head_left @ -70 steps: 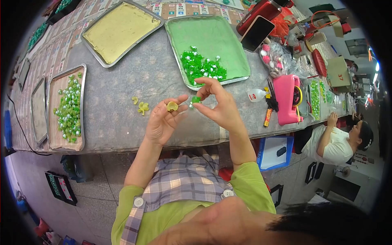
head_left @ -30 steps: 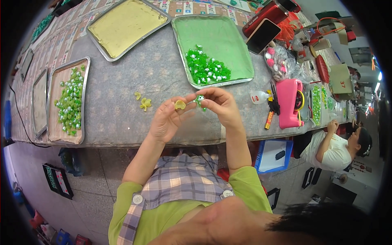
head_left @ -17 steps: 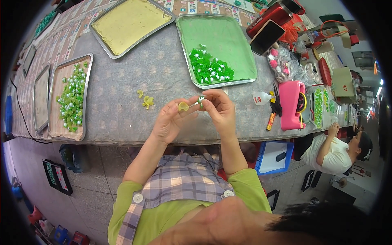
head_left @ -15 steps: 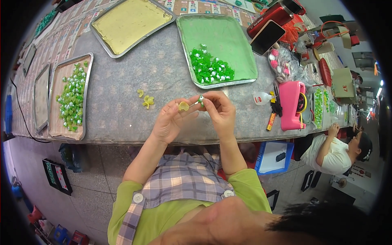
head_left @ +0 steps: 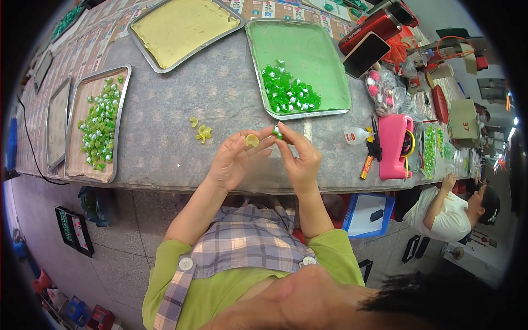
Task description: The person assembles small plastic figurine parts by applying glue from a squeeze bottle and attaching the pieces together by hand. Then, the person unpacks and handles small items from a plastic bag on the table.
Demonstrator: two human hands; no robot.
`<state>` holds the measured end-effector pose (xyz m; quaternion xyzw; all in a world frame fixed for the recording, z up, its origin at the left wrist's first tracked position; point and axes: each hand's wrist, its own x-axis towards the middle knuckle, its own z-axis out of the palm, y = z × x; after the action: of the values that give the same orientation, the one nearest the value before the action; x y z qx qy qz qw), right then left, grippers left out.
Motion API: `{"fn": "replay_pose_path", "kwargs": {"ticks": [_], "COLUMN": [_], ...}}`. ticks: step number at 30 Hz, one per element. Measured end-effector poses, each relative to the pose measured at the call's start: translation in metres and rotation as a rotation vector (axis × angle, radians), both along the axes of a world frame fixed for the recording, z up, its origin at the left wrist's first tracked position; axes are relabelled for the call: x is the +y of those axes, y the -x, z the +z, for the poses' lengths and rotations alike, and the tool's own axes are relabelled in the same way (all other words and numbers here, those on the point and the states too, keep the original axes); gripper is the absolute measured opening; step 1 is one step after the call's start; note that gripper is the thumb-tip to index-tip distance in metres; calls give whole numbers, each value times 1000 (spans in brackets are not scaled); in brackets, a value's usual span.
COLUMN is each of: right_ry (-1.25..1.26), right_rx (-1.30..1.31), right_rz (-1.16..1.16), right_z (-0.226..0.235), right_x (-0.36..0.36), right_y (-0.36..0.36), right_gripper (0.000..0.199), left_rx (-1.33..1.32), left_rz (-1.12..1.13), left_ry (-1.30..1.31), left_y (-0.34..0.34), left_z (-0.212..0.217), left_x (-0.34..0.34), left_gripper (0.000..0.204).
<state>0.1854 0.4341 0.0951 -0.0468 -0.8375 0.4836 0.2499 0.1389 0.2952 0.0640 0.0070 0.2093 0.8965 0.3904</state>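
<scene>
My left hand (head_left: 234, 159) holds a small pale yellow flower-shaped piece (head_left: 252, 141) between thumb and fingertips. My right hand (head_left: 300, 157) pinches a small green and white bead (head_left: 278, 132) right beside it, the two pieces almost touching above the grey table (head_left: 220, 93). Just left of my hands lie two more loose yellow pieces (head_left: 201, 131) on the table. Behind them a green tray (head_left: 324, 60) holds a heap of green beads (head_left: 289, 91).
A yellow-lined tray (head_left: 184, 27) sits at the back left. A metal tray with assembled green pieces (head_left: 99, 124) lies at the far left. A pink box (head_left: 395, 146), a glue bottle (head_left: 357, 135) and a phone (head_left: 366, 54) sit to the right. Another person (head_left: 454, 206) sits at the lower right.
My right hand has come in from higher up and closed toward the left hand, bringing the green bead next to the yellow piece. The camera has tilted slightly.
</scene>
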Motion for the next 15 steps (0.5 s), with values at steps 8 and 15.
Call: {"fn": "replay_pose_path", "kwargs": {"ticks": [8, 15], "right_ry": [-156, -242], "right_rx": [200, 269], "right_rz": [24, 77], "right_z": [12, 7], "right_x": [-1, -10], "right_y": [-3, -1], "right_gripper": [22, 21], "left_rx": [1, 18], "left_rz": [2, 6], "left_ry": [8, -16], "left_y": [-4, -4], "left_z": [-2, -1], "left_x": [4, 3], "left_gripper": [30, 27]}}
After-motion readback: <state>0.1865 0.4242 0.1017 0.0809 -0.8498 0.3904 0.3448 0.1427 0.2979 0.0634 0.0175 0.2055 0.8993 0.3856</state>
